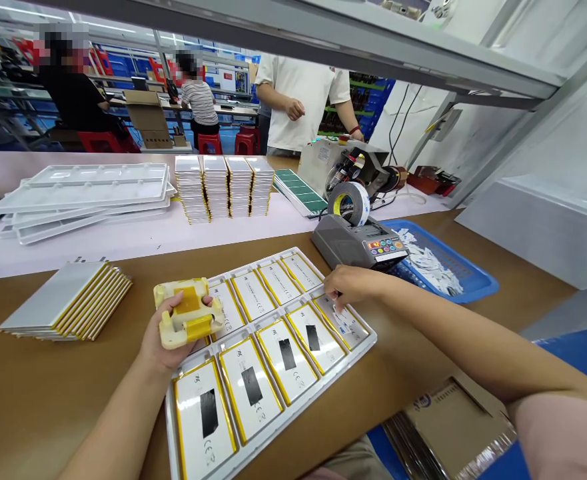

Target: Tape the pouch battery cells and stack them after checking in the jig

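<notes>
My left hand (166,333) holds a cream plastic block with yellow tape (188,313) above the left part of a white tray (273,430). Flat silver-white battery packs with yellow edges lie in the tray in two rows; several in the near row carry a black patch (252,385). At the tray's right end, my right hand (348,285) has its fingers bent down over the last near-row pack (356,331), where a small white piece with blue print (344,323) shows under the fingertips. Whether the fingers grip that piece is unclear.
Behind my right hand stands a grey tape dispenser (356,243) with a tape roll (350,203). A blue basket (478,283) of white scraps is right of it. Battery stacks (223,190) (63,300) and white trays (88,190) stand left and behind. A person in white (303,100) stands across the table.
</notes>
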Available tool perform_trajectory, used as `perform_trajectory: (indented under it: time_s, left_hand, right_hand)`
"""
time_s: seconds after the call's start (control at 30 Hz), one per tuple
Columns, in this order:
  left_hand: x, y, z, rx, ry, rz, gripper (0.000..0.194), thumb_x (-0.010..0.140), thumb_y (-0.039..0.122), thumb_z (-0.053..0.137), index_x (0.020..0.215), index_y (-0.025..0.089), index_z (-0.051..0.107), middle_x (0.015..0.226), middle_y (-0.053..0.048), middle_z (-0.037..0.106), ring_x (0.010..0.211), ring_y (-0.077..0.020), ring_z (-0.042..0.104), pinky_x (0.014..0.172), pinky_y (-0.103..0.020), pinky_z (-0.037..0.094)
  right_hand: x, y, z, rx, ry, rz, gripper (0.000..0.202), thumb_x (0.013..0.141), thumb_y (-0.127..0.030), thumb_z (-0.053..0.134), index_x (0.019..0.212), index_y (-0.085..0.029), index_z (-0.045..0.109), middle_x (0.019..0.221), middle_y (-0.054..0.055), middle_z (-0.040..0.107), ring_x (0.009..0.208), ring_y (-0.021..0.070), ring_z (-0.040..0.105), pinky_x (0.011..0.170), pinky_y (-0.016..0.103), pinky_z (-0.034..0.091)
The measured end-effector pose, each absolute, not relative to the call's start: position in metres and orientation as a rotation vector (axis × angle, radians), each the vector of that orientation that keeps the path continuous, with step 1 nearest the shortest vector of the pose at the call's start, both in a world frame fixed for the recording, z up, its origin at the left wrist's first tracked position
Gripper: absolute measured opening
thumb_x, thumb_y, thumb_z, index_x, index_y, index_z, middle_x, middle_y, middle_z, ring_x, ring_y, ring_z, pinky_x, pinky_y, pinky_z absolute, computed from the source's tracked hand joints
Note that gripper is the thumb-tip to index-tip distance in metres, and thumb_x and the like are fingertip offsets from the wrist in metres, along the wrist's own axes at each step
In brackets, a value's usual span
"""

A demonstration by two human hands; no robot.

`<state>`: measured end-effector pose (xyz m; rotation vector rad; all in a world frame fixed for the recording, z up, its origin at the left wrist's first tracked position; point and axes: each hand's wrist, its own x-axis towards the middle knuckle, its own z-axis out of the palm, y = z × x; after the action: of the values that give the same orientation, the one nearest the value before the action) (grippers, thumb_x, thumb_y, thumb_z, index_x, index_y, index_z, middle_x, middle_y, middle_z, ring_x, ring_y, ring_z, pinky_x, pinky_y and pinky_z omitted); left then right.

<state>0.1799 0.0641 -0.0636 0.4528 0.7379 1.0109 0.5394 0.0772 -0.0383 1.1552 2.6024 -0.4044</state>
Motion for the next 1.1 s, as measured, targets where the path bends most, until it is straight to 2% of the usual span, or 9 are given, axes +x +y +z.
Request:
perform_trajectory:
  time_s: [0.17, 0.3, 0.53, 0.7, 0.77, 0.83, 0.93, 1.03, 1.1]
  left_hand:
    - [0.182, 0.062, -0.059, 0.396, 0.771, 0.999, 0.027, 0.07, 0.023, 0.049, 0.096, 0.016, 0.052, 0.08, -0.01, 0.058, 0.078, -0.0278, 0.059, 0.065, -0.045, 0.05]
    - [0.181, 0.065, -0.06, 0.421, 0.799, 0.94, 0.026, 0.07, 0.024, 0.05, 0.095, 0.018, 0.052, 0.081, -0.009, 0.057, 0.075, -0.0281, 0.059, 0.059, -0.046, 0.051]
    - [0.18, 0.067, -0.059, 0.476, 0.767, 0.888, 0.026, 0.07, 0.025, 0.05, 0.094, 0.016, 0.052, 0.081, -0.009, 0.056, 0.077, -0.029, 0.057, 0.064, -0.048, 0.048]
    - [0.18, 0.067, -0.059, 0.447, 0.782, 0.887, 0.027, 0.069, 0.025, 0.051, 0.095, 0.017, 0.051, 0.082, -0.009, 0.056, 0.077, -0.029, 0.057, 0.063, -0.048, 0.048]
    - [0.18, 0.068, -0.06, 0.45, 0.772, 0.895, 0.028, 0.069, 0.024, 0.051, 0.096, 0.017, 0.052, 0.083, -0.01, 0.056, 0.077, -0.0285, 0.057, 0.064, -0.048, 0.048]
    - [0.179, 0.068, -0.061, 0.453, 0.764, 0.901, 0.028, 0.069, 0.023, 0.051, 0.097, 0.016, 0.052, 0.083, -0.01, 0.056, 0.077, -0.028, 0.057, 0.066, -0.048, 0.048]
    - [0.179, 0.068, -0.06, 0.472, 0.765, 0.896, 0.029, 0.069, 0.023, 0.051, 0.098, 0.015, 0.052, 0.084, -0.01, 0.057, 0.079, -0.0284, 0.057, 0.068, -0.05, 0.048]
    - [0.18, 0.067, -0.057, 0.497, 0.789, 0.912, 0.029, 0.069, 0.022, 0.051, 0.098, 0.015, 0.052, 0.084, -0.009, 0.057, 0.078, -0.0279, 0.058, 0.067, -0.05, 0.048]
    - [0.18, 0.066, -0.056, 0.52, 0.787, 0.925, 0.028, 0.07, 0.021, 0.051, 0.097, 0.015, 0.052, 0.083, -0.009, 0.057, 0.075, -0.0264, 0.058, 0.063, -0.048, 0.049]
  right_hand:
    - [0.534, 0.083, -0.04, 1.163, 2.393, -0.592, 0.025, 0.05, -0.036, 0.071, 0.062, -0.018, 0.059, 0.062, -0.003, 0.056, 0.059, 0.0113, 0.046, 0.05, 0.021, 0.025]
    - [0.531, 0.076, -0.038, 1.132, 2.351, -0.738, 0.026, 0.052, -0.039, 0.069, 0.062, -0.018, 0.058, 0.061, -0.004, 0.056, 0.056, 0.0096, 0.045, 0.05, 0.02, 0.026]
    - [0.525, 0.059, -0.039, 1.08, 2.376, -0.822, 0.025, 0.053, -0.036, 0.07, 0.06, -0.015, 0.058, 0.06, -0.004, 0.055, 0.055, 0.0079, 0.043, 0.051, 0.019, 0.027]
    - [0.558, 0.029, 0.002, 1.089, 2.41, -1.332, 0.036, 0.055, -0.049, 0.066, 0.061, -0.014, 0.056, 0.062, -0.001, 0.054, 0.058, 0.0084, 0.045, 0.055, 0.021, 0.033]
    - [0.599, 0.014, 0.026, 1.345, 2.491, -1.387, 0.042, 0.056, -0.056, 0.061, 0.059, -0.015, 0.055, 0.064, 0.002, 0.054, 0.061, 0.0102, 0.046, 0.058, 0.024, 0.034]
    - [0.65, 0.003, 0.042, 1.881, 2.512, -1.198, 0.046, 0.057, -0.061, 0.056, 0.054, -0.016, 0.052, 0.059, 0.005, 0.051, 0.06, 0.0127, 0.045, 0.056, 0.028, 0.034]
    - [0.715, 0.0, 0.041, 2.725, 1.939, -0.588, 0.042, 0.063, -0.058, 0.052, 0.056, -0.016, 0.052, 0.062, 0.009, 0.054, 0.061, 0.0167, 0.046, 0.057, 0.031, 0.032]
    - [0.738, 0.009, 0.025, 2.969, 1.238, -0.124, 0.042, 0.059, -0.054, 0.057, 0.069, -0.014, 0.056, 0.077, 0.018, 0.057, 0.069, 0.0238, 0.05, 0.056, 0.034, 0.032]
    - [0.727, 0.013, 0.019, 3.038, 1.136, 0.025, 0.051, 0.057, -0.054, 0.058, 0.084, -0.011, 0.057, 0.089, 0.021, 0.056, 0.076, 0.0271, 0.051, 0.055, 0.034, 0.033]
